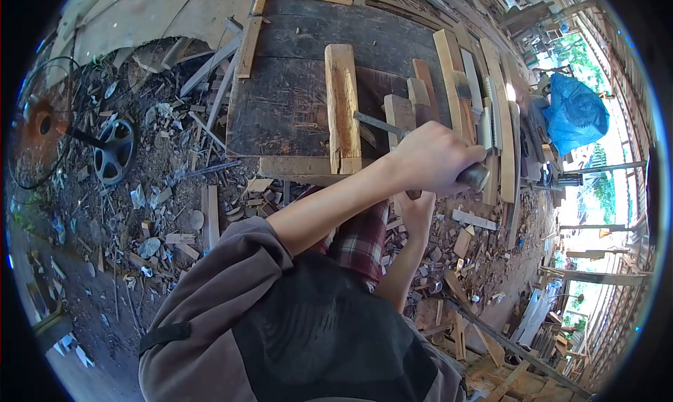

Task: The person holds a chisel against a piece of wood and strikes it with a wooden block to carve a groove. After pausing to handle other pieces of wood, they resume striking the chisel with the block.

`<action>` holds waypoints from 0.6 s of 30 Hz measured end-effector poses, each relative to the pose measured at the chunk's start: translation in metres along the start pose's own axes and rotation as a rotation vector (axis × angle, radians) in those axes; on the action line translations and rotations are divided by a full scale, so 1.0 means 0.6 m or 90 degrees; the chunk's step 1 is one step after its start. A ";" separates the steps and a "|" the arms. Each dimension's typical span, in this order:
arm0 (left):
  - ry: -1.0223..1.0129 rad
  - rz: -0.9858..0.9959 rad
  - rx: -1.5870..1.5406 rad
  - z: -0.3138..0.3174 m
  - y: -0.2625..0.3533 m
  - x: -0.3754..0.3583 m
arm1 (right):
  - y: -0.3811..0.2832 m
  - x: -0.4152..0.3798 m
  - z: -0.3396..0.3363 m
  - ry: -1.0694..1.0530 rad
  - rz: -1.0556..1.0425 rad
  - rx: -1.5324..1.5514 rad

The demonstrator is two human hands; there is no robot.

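My left hand point(438, 157) is closed around the handle of a chisel point(378, 124). Its rounded handle end sticks out past the fist, and the metal blade points left. The blade tip touches or lies close against the right side of a wooden block point(342, 107) with a rough, hollowed face. That block lies near the bench's front edge. Below the left hand is my right hand point(416, 211), mostly covered by it. Its fingers are hidden, so what it holds, if anything, does not show.
The dark worn bench point(277, 107) carries several wood offcuts point(399, 114) right of the block. Long boards point(497, 121) lie along its right side. Wood scraps point(186, 237) litter the ground. A spoked wheel point(115, 152) stands at left, and a blue plastic sheet point(575, 113) hangs at right.
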State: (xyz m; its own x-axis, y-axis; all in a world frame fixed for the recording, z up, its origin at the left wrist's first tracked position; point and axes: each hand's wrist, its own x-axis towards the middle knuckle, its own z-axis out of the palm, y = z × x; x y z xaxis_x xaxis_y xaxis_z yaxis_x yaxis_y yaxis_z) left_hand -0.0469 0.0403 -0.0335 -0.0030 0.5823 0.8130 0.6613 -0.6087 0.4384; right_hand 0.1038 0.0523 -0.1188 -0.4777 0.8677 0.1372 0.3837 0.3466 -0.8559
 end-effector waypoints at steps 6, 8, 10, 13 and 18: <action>0.006 -0.054 0.021 -0.007 -0.018 0.023 | -0.028 0.005 0.007 0.019 -0.021 0.024; 0.015 -0.061 0.015 -0.007 -0.028 0.024 | -0.028 0.004 0.005 0.028 -0.029 0.001; 0.012 -0.077 0.007 -0.006 -0.031 0.025 | -0.029 0.002 0.002 0.034 -0.025 -0.007; 0.011 -0.119 0.002 -0.013 -0.028 0.030 | -0.028 -0.001 -0.006 0.061 -0.024 -0.032; 0.012 -0.170 0.022 0.009 -0.044 0.042 | -0.007 0.007 -0.051 0.146 -0.057 -0.013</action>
State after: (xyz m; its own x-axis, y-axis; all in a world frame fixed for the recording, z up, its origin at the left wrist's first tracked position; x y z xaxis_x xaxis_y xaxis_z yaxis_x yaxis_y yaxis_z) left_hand -0.0606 0.0740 -0.0270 -0.1949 0.7093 0.6775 0.6599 -0.4162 0.6255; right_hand 0.1246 0.0652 -0.0994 -0.3188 0.8910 0.3233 0.3652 0.4302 -0.8255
